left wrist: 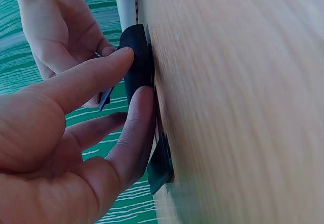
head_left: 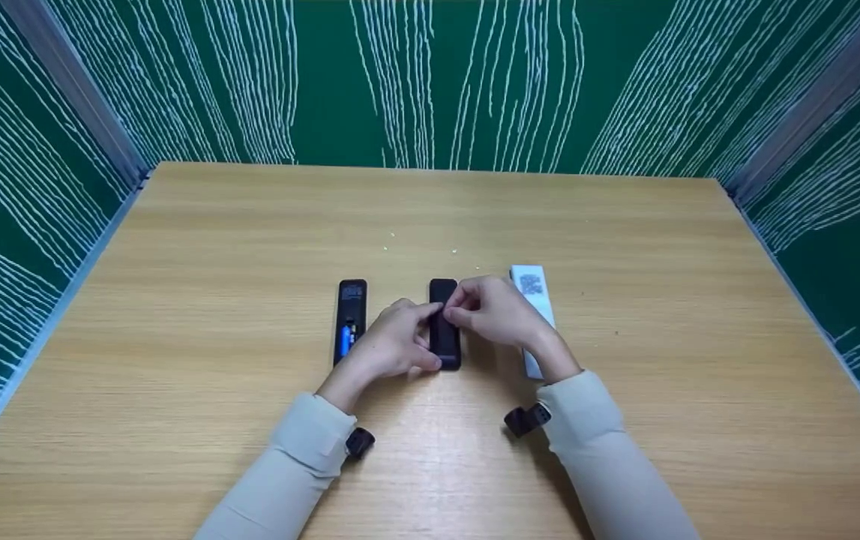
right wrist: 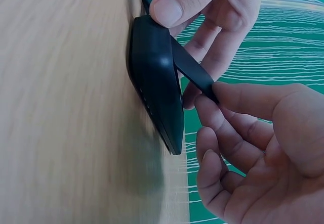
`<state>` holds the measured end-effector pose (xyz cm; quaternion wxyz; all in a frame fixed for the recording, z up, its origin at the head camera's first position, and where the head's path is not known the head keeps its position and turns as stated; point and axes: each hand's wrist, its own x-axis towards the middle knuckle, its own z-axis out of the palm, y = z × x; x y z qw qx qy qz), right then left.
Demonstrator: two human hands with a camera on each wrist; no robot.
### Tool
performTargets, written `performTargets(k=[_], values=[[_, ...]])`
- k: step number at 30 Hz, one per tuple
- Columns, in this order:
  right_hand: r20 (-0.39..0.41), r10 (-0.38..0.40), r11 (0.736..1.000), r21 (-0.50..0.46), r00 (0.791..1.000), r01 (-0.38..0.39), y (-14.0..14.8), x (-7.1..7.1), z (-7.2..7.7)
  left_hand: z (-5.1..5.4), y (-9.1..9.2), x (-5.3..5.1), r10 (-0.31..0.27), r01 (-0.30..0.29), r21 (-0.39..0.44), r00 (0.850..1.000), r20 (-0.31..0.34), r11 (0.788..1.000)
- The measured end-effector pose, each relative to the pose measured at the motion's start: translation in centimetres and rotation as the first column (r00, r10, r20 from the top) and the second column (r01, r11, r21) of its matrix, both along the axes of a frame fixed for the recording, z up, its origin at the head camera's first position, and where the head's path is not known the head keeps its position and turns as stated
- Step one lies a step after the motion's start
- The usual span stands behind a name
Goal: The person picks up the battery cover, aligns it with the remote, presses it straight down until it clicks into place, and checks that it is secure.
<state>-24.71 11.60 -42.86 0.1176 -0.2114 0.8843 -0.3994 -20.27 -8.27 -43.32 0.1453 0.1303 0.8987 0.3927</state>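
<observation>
The slim black remote (head_left: 446, 339) lies held by the left hand (head_left: 398, 341), its cover (right wrist: 195, 72) pinched aslant by the right hand (head_left: 501, 311), and left of these grips a second remote (head_left: 352, 300) contains a blue battery (head_left: 346, 341)

I'm seeing two black remotes (head_left: 352, 304) (head_left: 444, 339), one thin black cover (right wrist: 195, 72), at least one blue battery (head_left: 345, 341), one white box (head_left: 532, 287), two wrist cams (head_left: 360, 443) (head_left: 527, 420) and just the one desk (head_left: 212, 300).
</observation>
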Motion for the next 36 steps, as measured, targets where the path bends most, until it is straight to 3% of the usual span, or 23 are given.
performTargets(k=[29, 36], values=[[0.038, -0.041, 0.999, -0.009, 0.998, 0.041, -0.22, -0.19, -0.57, -0.01, 0.09, -0.04, 0.013, -0.014, 0.008, 1.0, 0.019, 1.0], [0.003, -0.036, 0.999, 0.028, 0.999, 0.036, -0.24, -0.33, -0.81, 0.16, 0.09, 0.04, 0.013, -0.013, 0.024, 1.0, 0.014, 1.0]])
